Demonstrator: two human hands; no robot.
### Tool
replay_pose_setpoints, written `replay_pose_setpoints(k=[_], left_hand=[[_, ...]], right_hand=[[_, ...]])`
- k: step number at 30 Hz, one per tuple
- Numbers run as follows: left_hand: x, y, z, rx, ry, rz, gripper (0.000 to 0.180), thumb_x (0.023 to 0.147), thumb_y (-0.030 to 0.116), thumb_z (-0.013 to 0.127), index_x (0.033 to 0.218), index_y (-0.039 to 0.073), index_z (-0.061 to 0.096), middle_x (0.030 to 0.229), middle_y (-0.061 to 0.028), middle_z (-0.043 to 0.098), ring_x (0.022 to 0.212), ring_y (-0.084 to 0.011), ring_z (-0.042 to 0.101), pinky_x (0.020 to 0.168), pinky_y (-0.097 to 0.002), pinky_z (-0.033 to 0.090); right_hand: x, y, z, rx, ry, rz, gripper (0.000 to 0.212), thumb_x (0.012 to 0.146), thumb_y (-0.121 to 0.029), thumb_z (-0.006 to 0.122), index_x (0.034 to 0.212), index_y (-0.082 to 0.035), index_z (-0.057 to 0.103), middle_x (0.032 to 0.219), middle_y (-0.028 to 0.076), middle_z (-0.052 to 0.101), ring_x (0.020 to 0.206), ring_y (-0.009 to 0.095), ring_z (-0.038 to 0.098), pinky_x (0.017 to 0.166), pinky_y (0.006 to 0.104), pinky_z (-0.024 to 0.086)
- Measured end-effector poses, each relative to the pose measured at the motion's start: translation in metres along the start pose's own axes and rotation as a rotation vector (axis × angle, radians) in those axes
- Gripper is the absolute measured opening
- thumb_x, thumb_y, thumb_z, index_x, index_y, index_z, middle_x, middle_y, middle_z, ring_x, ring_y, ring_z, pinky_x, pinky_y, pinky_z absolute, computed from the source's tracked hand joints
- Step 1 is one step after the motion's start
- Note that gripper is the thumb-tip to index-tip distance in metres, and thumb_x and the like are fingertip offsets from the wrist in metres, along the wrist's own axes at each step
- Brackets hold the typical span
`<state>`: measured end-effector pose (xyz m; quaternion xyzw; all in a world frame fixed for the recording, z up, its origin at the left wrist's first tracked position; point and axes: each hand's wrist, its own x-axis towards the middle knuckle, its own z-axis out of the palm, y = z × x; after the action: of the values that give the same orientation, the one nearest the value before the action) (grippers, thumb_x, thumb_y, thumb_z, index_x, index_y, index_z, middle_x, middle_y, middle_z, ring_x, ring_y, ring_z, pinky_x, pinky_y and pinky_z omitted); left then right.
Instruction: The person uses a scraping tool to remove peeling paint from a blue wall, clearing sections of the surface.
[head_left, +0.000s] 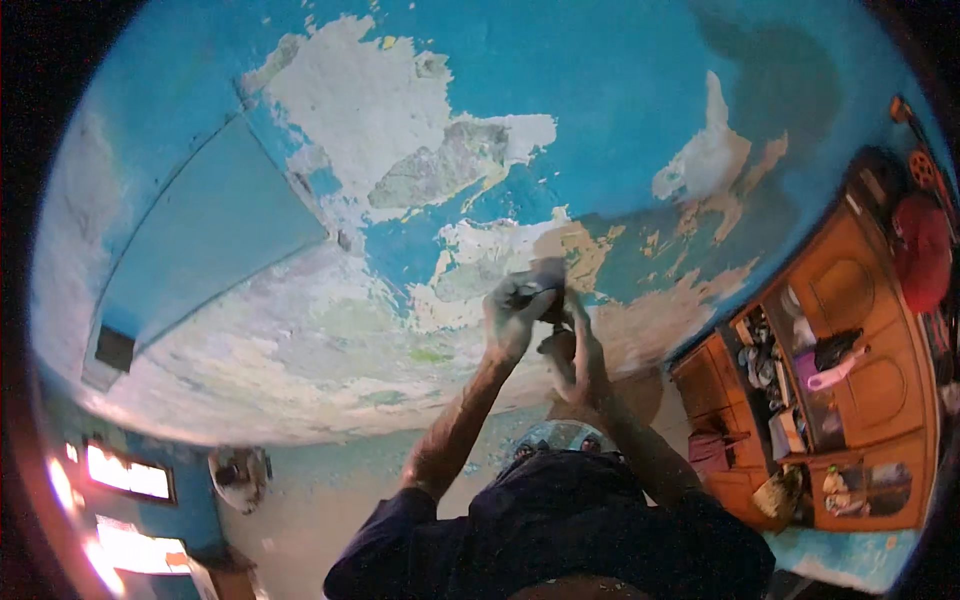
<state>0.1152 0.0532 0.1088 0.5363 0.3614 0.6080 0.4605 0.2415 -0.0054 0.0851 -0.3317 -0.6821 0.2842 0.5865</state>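
Observation:
In front of me is a wall (600,90) with blue paint, broken by large pale patches where paint has come away in ragged flakes. Both hands are raised to its lower middle, around a dark scraper (548,272). The scraper's front end is blurred and lies close against a bare, cream-coloured patch (490,250). My left hand (508,325) is closed round the scraper's front part, thumb across it. Just beside it, my right hand (583,355) wraps the dark rounded handle (557,346) from the right. The fingers partly hide the tool.
A wooden cabinet (850,285) with open shelves of mixed items stands at the right. Set into the wall at left is a blue triangular panel (225,220). Paint chips (480,460) lie on the floor around my feet (555,440). Bright windows (130,475) show at lower left.

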Motion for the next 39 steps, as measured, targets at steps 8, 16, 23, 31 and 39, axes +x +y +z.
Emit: replay_pose_setpoints(k=[8, 16, 23, 31, 39], left_hand=[[0.081, 0.07, -0.055, 1.381, 0.538, 0.871, 0.077, 0.08, 0.037, 0.063, 0.134, -0.007, 0.03, 0.141, -0.0296, 0.024, 0.132, -0.0463, 0.02, 0.106, -0.0566, 0.013], [0.037, 0.036, -0.072, 1.548, 0.609, 0.579, 0.077, 0.083, 0.041, 0.058, 0.136, -0.006, 0.028, 0.141, -0.0275, 0.026, 0.133, -0.0402, 0.023, 0.106, -0.0559, 0.015], [0.009, 0.0, -0.021, 0.999, 0.516, 0.398, 0.049, 0.08, 0.019, 0.064, 0.122, -0.001, 0.05, 0.13, -0.0283, 0.043, 0.117, -0.042, 0.046, 0.091, -0.0415, 0.042], [-0.019, 0.001, 0.02, -0.101, 0.181, -0.221, 0.033, 0.089, 0.022, 0.057, 0.107, -0.004, 0.061, 0.093, -0.0135, 0.066, 0.089, -0.0188, 0.063, 0.078, -0.0327, 0.05], [0.011, 0.016, -0.034, -0.12, 0.23, -0.094, 0.02, 0.088, 0.014, 0.056, 0.094, -0.003, 0.065, 0.084, -0.008, 0.066, 0.075, -0.0137, 0.061, 0.071, -0.0283, 0.049]], right_hand=[[-0.012, 0.028, -0.063, -0.092, -0.019, 0.41, 0.058, 0.09, -0.014, 0.046, 0.142, -0.007, 0.022, 0.078, 0.012, 0.059, 0.057, 0.019, 0.055, 0.055, 0.0306, 0.044], [-0.073, 0.092, -0.097, -0.401, -0.246, 0.238, 0.061, 0.088, -0.019, 0.05, 0.141, -0.002, 0.025, 0.077, 0.012, 0.06, 0.056, 0.02, 0.055, 0.054, 0.034, 0.048], [-0.005, 0.019, -0.072, -0.2, -0.434, 0.558, 0.059, 0.085, -0.015, 0.052, 0.139, -0.002, 0.03, 0.077, 0.017, 0.057, 0.065, 0.016, 0.052, 0.061, 0.0295, 0.043], [0.026, 0.009, -0.029, -0.19, -0.181, 0.081, 0.055, 0.084, -0.002, 0.051, 0.136, 0.0, 0.033, 0.097, 0.029, 0.058, 0.087, 0.041, 0.06, 0.073, 0.0378, 0.048], [0.048, 0.0, 0.04, -0.104, -0.208, 0.049, 0.064, 0.083, -0.001, 0.049, 0.141, -0.005, 0.024, 0.086, 0.025, 0.056, 0.074, 0.041, 0.057, 0.066, 0.041, 0.047]])
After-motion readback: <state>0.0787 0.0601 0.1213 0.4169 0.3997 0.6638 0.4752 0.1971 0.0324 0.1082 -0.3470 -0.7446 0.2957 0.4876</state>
